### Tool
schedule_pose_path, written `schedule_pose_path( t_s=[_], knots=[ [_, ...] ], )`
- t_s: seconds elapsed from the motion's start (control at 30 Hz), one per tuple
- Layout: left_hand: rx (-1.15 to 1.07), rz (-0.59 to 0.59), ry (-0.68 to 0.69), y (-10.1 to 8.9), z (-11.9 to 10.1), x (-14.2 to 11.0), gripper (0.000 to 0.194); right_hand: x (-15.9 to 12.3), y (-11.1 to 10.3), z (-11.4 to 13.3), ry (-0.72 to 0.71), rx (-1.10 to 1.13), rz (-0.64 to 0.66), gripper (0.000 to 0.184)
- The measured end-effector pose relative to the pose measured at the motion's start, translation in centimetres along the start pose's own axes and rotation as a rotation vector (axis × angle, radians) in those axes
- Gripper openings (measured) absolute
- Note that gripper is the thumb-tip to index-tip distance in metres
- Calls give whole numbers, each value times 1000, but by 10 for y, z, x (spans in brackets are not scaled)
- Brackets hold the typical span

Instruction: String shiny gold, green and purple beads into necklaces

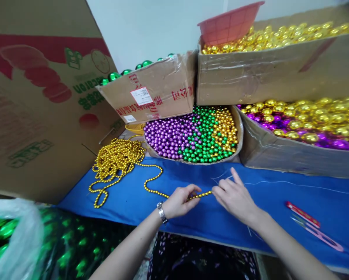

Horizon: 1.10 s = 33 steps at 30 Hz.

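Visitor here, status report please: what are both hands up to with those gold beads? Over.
Left hand and right hand gripping gold bead strand. Strand trails to gold pile. White thread near right hand; nothing seen blocking.

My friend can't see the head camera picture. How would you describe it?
The left hand and right hand hold a string of gold beads above blue cloth. The string leads to a gold heap at left; an open box of purple, green and gold beads sits behind, and a pink tool lies at right.
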State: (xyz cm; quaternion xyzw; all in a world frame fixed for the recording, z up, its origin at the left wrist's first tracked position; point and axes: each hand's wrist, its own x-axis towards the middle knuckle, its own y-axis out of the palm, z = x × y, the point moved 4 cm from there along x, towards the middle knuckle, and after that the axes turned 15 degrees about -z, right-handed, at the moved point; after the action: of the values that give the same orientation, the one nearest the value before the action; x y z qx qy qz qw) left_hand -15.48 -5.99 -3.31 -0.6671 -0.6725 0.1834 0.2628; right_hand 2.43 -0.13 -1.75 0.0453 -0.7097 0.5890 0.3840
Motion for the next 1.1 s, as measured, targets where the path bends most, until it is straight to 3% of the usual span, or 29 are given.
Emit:
schedule_pose_path(
  t_s=[0.13,0.23,0.3,0.43,0.57,0.73,1.1],
  knots=[
    [349,38,57,-49,16,-15,22,-29,-20,-33,121,-114,-19,23],
    [345,42,25,-79,25,-30,25,-61,-26,-50,245,-100,43,24],
    [335,45,7,-87,30,-39,25,-83,-25,-50,319,-63,114,24],
    [385,64,2,-75,40,-59,20,-120,-18,-39,445,-48,214,22],
    [362,131,-27,-55,54,-72,21,-138,-13,-29,494,-53,262,22],
    [377,120,-31,-50,64,-76,22,-142,-10,-24,509,-26,270,24],
    [346,107,-58,-44,62,-74,24,-153,-6,-28,507,12,315,25]
  ],
)
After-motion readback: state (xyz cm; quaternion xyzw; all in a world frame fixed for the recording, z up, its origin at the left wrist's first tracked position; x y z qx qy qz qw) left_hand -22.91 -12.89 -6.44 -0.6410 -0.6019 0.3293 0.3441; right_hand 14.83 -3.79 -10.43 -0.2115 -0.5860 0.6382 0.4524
